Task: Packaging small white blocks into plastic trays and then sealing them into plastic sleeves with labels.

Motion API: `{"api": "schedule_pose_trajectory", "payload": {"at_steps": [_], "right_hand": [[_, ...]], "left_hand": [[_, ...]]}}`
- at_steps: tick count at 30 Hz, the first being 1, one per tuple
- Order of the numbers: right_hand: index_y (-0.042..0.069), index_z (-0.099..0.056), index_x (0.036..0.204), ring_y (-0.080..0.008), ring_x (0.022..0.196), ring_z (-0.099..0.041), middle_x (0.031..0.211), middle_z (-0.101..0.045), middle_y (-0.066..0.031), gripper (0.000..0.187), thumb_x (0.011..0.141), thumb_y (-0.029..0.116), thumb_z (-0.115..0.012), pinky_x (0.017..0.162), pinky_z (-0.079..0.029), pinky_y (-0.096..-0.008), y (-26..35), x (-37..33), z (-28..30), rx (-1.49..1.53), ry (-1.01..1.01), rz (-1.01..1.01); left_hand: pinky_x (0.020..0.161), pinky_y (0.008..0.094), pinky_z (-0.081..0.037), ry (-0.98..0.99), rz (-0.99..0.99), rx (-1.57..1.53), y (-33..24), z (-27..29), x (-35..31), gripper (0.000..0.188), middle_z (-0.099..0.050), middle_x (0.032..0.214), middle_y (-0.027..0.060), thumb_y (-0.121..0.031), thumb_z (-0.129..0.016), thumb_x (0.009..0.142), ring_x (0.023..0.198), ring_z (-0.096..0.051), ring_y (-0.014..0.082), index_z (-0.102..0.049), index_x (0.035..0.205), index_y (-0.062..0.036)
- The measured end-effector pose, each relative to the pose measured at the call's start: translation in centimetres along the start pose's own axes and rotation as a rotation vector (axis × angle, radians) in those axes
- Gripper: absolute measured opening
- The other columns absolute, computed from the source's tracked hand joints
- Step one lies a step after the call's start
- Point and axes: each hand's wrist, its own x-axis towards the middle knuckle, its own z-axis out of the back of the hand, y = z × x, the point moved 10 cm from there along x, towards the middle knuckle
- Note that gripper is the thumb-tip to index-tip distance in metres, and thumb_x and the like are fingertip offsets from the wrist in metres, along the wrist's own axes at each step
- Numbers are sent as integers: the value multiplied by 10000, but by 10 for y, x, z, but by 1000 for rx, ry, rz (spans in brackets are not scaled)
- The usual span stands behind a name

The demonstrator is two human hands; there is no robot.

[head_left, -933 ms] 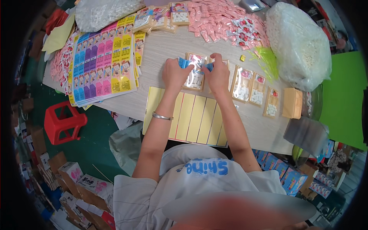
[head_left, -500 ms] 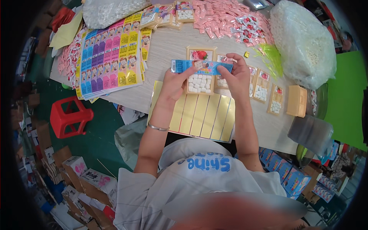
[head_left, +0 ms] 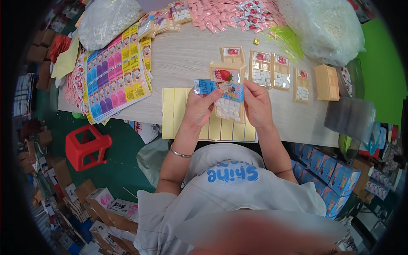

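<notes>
Between my two hands is a tan compartment tray [head_left: 228,110] filled with small white candies, with a strawberry sachet in its top part. A blue label strip [head_left: 231,90] lies across the tray's middle. My left hand [head_left: 199,107] pinches the label's left part, thumb on top, while the label's end sticks out past the tray. At the tray's right edge, my right hand [head_left: 258,103] grips tray and label together, hiding the label's right end. Below them lies a yellow backing sheet [head_left: 171,111] with thin dividing lines. Another filled tray [head_left: 231,53] is partly hidden behind.
More filled trays [head_left: 261,75] stand to the right, near a stack of tan trays [head_left: 326,83]. Colourful label sheets [head_left: 114,76] lie left. Pink sachets [head_left: 212,18], green ties [head_left: 285,41] and bulky bags of white candies [head_left: 325,32] line the far side. A red stool [head_left: 87,148] stands on the floor.
The label strip was stretched flat over the tray by both hands. Now the tray is held tilted, and my right hand has closed round its right edge, with the label's right end out of sight.
</notes>
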Motion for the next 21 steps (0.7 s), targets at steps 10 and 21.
{"api": "schedule_pose_trajectory", "payload": {"at_steps": [10, 21], "right_hand": [[-63, -654, 1244, -137, 976, -695, 1075, -744, -120, 317, 932, -24, -693, 872, -555, -270, 42, -35, 9, -311, -52, 191], [62, -773, 948, -321, 1000, -687, 982, -728, -84, 269, 700, -40, -758, 883, -537, -413, 72, -72, -42, -770, 434, 666]], "left_hand": [[781, 298, -555, -451, -1069, 1074, -91, -18, -67, 553, -687, 1009, 76, 23, -888, 712, 879, -685, 174, -621, 1196, -6], [1012, 504, -464, 249, -898, 1056, -46, -57, -95, 171, -763, 998, 81, -43, -808, 800, 984, -731, 259, -767, 965, -66]]}}
